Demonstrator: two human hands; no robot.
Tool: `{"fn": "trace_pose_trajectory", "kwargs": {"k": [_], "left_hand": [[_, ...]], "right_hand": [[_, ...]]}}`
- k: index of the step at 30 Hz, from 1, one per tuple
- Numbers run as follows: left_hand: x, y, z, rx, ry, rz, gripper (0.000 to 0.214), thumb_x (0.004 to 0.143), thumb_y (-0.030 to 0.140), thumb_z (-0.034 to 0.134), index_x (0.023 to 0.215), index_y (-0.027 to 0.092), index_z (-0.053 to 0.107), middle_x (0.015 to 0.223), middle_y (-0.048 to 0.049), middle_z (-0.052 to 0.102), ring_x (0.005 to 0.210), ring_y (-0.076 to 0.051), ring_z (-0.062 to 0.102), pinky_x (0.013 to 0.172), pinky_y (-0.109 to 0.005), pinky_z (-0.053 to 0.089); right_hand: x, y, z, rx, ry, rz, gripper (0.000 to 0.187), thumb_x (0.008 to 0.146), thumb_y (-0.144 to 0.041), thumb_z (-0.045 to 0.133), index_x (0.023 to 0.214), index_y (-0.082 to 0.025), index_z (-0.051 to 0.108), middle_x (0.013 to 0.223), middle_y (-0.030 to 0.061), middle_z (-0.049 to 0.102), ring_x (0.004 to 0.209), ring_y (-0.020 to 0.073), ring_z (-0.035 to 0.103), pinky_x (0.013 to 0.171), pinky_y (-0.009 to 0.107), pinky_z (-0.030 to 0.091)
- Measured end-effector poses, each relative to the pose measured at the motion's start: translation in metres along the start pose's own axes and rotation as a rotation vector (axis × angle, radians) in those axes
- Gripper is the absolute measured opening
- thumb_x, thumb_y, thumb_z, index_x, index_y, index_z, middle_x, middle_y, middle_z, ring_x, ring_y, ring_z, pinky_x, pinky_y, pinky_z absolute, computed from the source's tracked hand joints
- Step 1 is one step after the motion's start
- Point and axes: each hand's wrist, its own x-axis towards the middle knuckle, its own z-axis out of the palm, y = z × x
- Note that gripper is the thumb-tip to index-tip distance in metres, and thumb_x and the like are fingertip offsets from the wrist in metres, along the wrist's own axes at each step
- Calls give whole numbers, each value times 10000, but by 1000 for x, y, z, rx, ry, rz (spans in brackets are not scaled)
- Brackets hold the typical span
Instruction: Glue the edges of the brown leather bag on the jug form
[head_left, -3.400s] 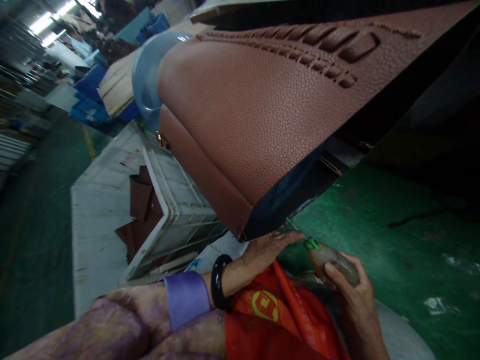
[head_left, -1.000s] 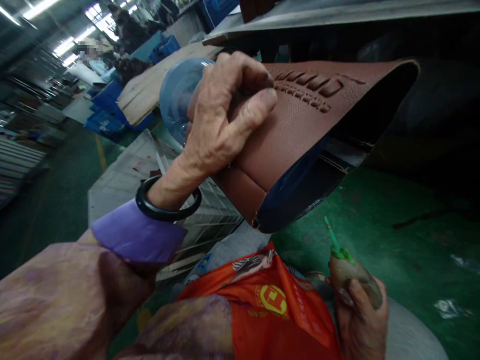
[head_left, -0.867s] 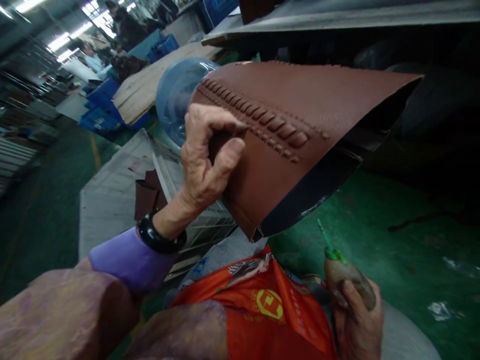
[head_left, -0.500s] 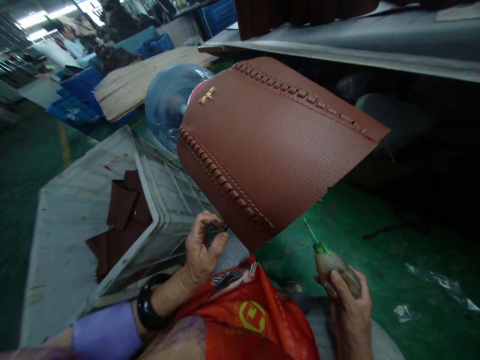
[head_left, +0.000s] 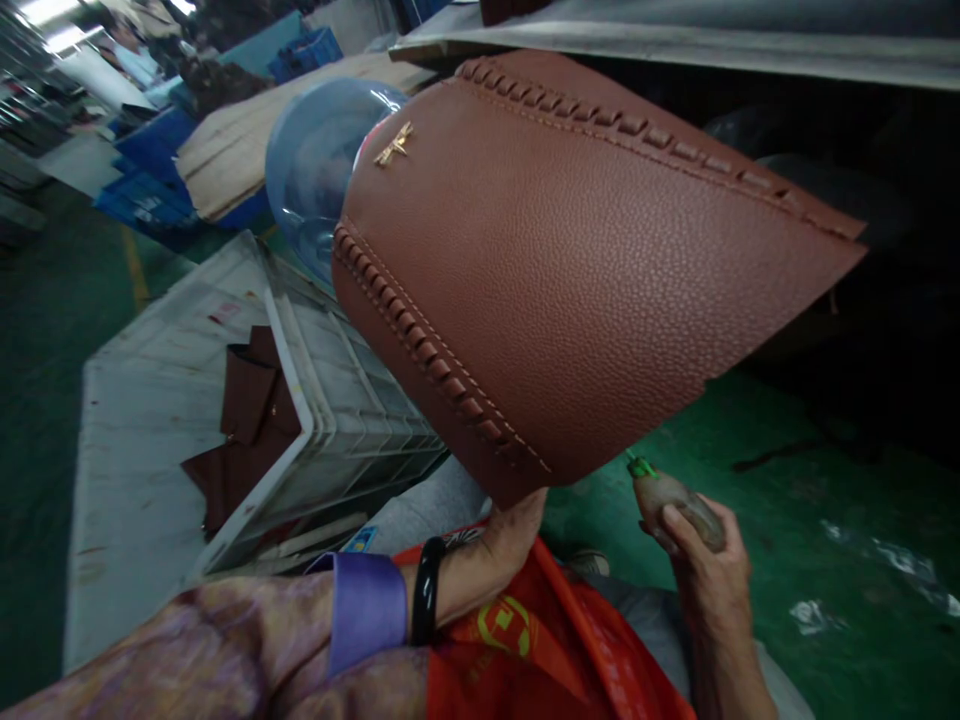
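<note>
A brown pebbled leather bag body (head_left: pixel 570 280) with braided seams and a small gold dragonfly ornament (head_left: pixel 393 147) fills the middle of the view, mounted over a clear blue plastic bottle form (head_left: pixel 311 170). My left hand (head_left: pixel 516 528) reaches under its lower edge; the fingers are hidden behind the leather. My right hand (head_left: pixel 694 560) is closed round a small squeeze bottle (head_left: pixel 671 497) with a green nozzle, whose tip sits right below the bag's lower edge. An orange cloth (head_left: pixel 540 640) lies on my lap.
A white plastic crate (head_left: pixel 330 420) stands at the left with brown leather pieces (head_left: pixel 247 420) on the white board beside it. Blue crates (head_left: pixel 142 190) and cardboard lie further back. A grey table edge (head_left: pixel 675 40) runs above. The floor is green.
The bag has come closer and higher in view. My left hand moved from beside the bag's lower corner to underneath its edge. The bottle's nozzle rose up to the bag's lower edge.
</note>
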Motion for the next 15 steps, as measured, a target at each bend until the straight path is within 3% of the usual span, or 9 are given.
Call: {"fn": "trace_pose_trajectory", "kwargs": {"k": [6,10,15], "left_hand": [[5,-23,1,-56,35,-12,584,909,510,499,1402,201,541,1427,-81,570,1463,-272,355,1269,-450,177],[1,-37,-1,-55,72,27,566,920,555,428,1348,231,604,1452,-45,549,1433,-271,407,1270,-392,165],[-1,-37,-4,-74,69,-24,549,936,557,376,1290,241,652,1442,-32,560,1434,-261,405,1277,-393,105]], "right_hand": [[-1,0,1,6,-3,16,656,461,-508,907,963,-205,613,761,-26,649,634,148,592,564,248,485],[-1,2,-5,22,-24,-30,605,530,-490,878,991,-215,600,793,-23,643,627,159,597,570,279,499],[3,6,-6,-36,-23,-29,596,547,-487,876,1009,-218,614,810,-17,651,669,160,600,593,269,489]]}}
